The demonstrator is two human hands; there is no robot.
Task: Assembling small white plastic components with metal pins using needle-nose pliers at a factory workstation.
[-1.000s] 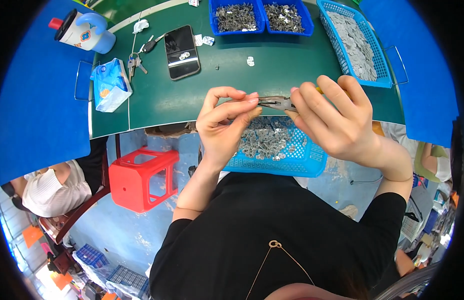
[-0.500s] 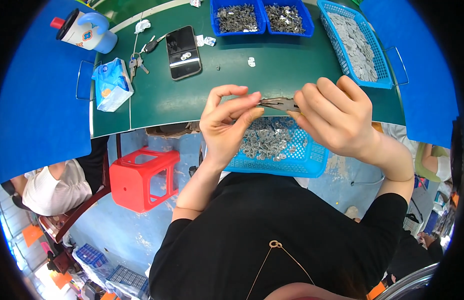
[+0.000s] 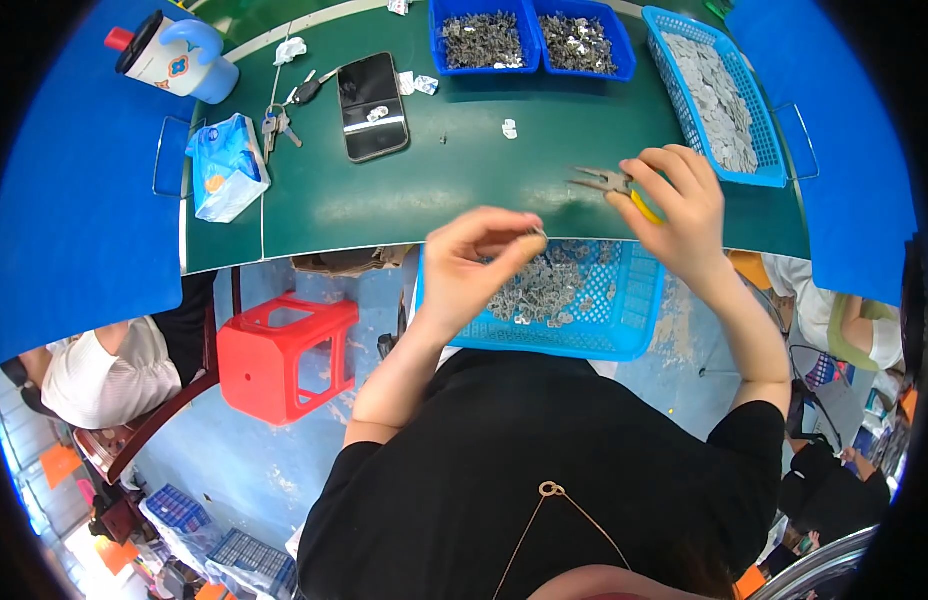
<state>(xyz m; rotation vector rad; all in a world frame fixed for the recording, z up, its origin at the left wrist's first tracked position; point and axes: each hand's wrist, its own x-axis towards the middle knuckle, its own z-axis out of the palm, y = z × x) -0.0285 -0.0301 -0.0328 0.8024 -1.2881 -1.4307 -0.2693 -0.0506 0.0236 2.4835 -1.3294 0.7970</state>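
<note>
My right hand point(image 3: 674, 205) grips a pair of pliers point(image 3: 609, 182) by its yellow handles, over the table's front edge. The jaws are apart and point left, with nothing between them. To the left and a little lower, my left hand point(image 3: 484, 265) has thumb and forefinger pinched together. A small metal piece point(image 3: 540, 233) seems to show at those fingertips, mostly hidden. Below the hands, a blue plastic basket point(image 3: 624, 340) on my lap holds many small silvery metal parts point(image 3: 534, 295).
On the green table point(image 3: 454, 190) stand two blue bins point(image 3: 489, 72) of dark small parts and a blue basket point(image 3: 684, 100) of flat grey pieces. A phone point(image 3: 372, 105), keys point(image 3: 279, 128), a tissue pack point(image 3: 227, 170) and a tumbler point(image 3: 169, 60) lie left. A red stool point(image 3: 259, 365) is on the floor.
The pliers have come away from my left fingers, moved up and right, and their jaws have parted. My left hand has dropped toward the basket on my lap, fingers still pinched.
</note>
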